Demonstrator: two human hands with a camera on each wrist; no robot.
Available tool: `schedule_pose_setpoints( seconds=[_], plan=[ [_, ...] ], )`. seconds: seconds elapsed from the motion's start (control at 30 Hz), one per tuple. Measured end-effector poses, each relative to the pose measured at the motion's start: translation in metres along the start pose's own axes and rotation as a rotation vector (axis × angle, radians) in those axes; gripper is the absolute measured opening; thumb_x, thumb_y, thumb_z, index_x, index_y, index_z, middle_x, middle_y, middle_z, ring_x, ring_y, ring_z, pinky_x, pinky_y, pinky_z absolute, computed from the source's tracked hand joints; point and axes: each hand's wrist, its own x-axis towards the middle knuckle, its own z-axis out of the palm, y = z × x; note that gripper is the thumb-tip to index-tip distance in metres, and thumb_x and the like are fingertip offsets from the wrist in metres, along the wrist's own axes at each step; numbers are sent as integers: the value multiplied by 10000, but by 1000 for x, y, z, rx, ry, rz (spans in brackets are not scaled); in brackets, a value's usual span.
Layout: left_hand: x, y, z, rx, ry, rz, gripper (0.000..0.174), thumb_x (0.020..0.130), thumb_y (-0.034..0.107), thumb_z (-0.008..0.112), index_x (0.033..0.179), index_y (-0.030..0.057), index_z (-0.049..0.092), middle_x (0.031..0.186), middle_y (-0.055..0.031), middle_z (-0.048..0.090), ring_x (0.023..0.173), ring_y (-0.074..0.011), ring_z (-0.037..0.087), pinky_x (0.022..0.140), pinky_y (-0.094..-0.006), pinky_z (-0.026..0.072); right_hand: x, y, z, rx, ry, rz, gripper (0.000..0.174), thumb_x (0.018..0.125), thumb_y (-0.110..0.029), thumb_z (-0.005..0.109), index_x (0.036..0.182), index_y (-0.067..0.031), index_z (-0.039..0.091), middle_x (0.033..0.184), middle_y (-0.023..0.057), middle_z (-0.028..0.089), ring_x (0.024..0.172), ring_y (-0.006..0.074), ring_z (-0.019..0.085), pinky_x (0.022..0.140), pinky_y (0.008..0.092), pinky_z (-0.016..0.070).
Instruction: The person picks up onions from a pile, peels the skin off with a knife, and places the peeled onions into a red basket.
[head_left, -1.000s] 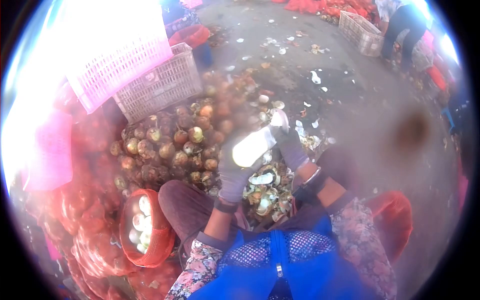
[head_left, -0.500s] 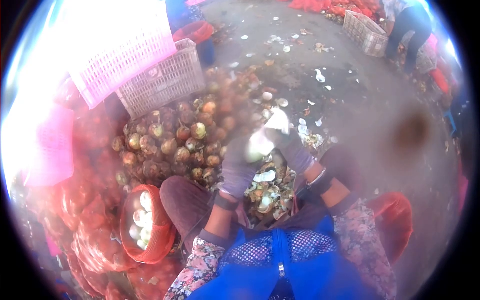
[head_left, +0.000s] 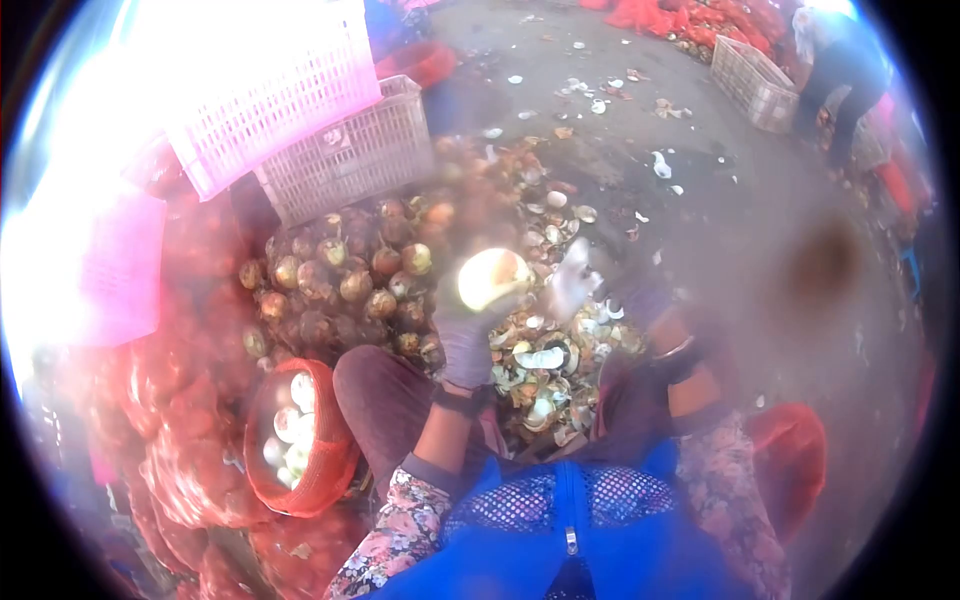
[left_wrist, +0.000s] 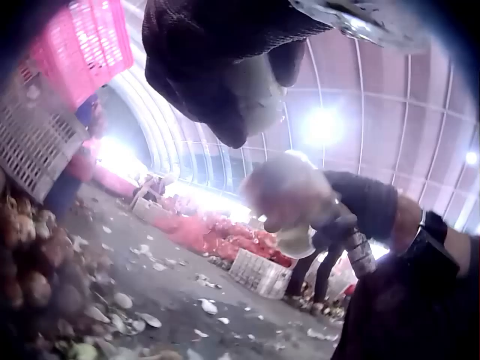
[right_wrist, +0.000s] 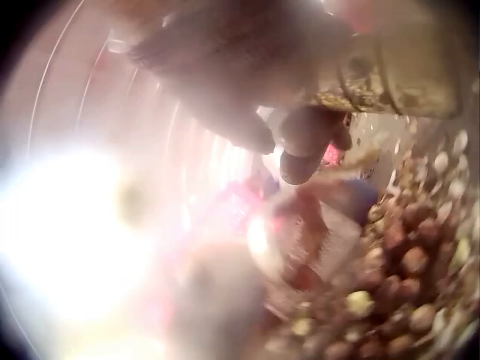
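In the head view my gloved left hand (head_left: 465, 335) holds a pale, partly peeled onion (head_left: 492, 278) above the onion heap. From below, the left wrist view shows dark-gloved fingers curled round that onion (left_wrist: 259, 94). My right hand (head_left: 640, 290), blurred, is apart from it on the right. A whitish piece of onion skin (head_left: 573, 280) hangs blurred in the air between the hands. In the right wrist view the right fingers bend beside a yellowish banded handle (right_wrist: 390, 71); its working end is hidden. Peelings (head_left: 545, 395) lie between the legs.
Unpeeled onions (head_left: 355, 285) are heaped front left, before a plastic crate (head_left: 345, 155) and a pink crate (head_left: 270, 95). A red mesh-lined bucket (head_left: 335, 440) with peeled onions stands by the left knee. Filled red net sacks (head_left: 190, 450) lie left. Another person (head_left: 845, 75) bends at far right.
The right hand has moved right, away from the onion. A whitish skin piece, earlier at the right hand, is now loose between the hands. The left hand keeps its onion.
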Motion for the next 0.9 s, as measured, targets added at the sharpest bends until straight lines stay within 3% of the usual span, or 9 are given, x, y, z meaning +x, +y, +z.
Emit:
schedule_pose_setpoints(
  seconds=[0.1, 0.17, 0.27, 0.37, 0.47, 0.53, 0.6, 0.77, 0.9],
  plan=[
    [-4, -4, 8, 235, 63, 77, 627, 661, 122, 874, 1170, 1, 530, 1106, -111, 634, 984, -168, 631, 847, -303, 548, -1, 25, 31, -228, -71, -258, 411, 882, -106, 573, 1285, -74, 502, 996, 178, 641, 819, 322, 646, 702, 412, 531],
    [-4, -6, 12, 455, 99, 155, 653, 618, 146, 911, 1136, 8, 539, 1096, -110, 635, 962, -156, 628, 839, -294, 545, -28, -8, 44, -258, -158, -179, 493, 886, -61, 538, 1364, -100, 424, 1025, 190, 636, 894, 342, 654, 761, 406, 533],
    [-9, -8, 17, 454, 124, 164, 653, 604, 175, 926, 1104, 10, 540, 1067, -88, 613, 948, -145, 611, 846, -293, 534, -36, 0, 71, -363, -47, -597, 594, 882, -14, 500, 1432, -130, 309, 1069, 202, 623, 980, 377, 639, 812, 418, 531],
    [-13, -5, 23, 496, 142, 199, 658, 602, 177, 928, 1101, 10, 532, 1054, -74, 596, 947, -145, 598, 851, -298, 528, -37, 16, 84, -314, -73, -437, 519, 889, -21, 497, 1390, -101, 389, 1102, 210, 608, 1041, 403, 610, 855, 431, 525],
    [-17, -12, 29, 477, 125, 318, 671, 602, 164, 924, 1113, 8, 518, 1047, -72, 592, 947, -151, 595, 852, -298, 527, -30, 29, 92, -226, 73, -543, 389, 919, -44, 480, 1307, -79, 480, 989, 184, 643, 860, 329, 682, 694, 395, 571],
    [-17, -21, 28, 521, 112, 423, 674, 611, 151, 921, 1125, 12, 507, 1069, -78, 590, 958, -154, 599, 858, -292, 526, -27, 15, 78, -54, -152, -189, 337, 927, -50, 479, 1261, -74, 520, 897, 151, 657, 692, 247, 677, 553, 339, 550],
    [-12, -27, 25, 451, 177, 328, 660, 623, 141, 915, 1127, 18, 506, 1088, -84, 589, 968, -153, 600, 862, -294, 528, -22, -42, 48, 239, -331, 322, 308, 929, -83, 511, 1235, -57, 534, 763, 81, 657, 446, 109, 588, 346, 232, 443],
    [-7, -13, 15, 121, 194, 90, 650, 633, 104, 904, 1136, 36, 499, 1110, -87, 589, 979, -154, 601, 860, -301, 535, -24, -38, 29, 515, -349, 150, 490, 877, -226, 640, 1284, 6, 495, 813, 63, 659, 463, 106, 586, 362, 213, 447],
    [-8, -19, 14, 497, 163, 317, 640, 639, 112, 904, 1133, 38, 504, 1107, -75, 578, 981, -159, 596, 858, -296, 529, -29, -46, 41, 430, -243, 102, 460, 864, -259, 667, 1245, -26, 558, 817, 47, 660, 483, 100, 593, 380, 203, 449]
  ],
)
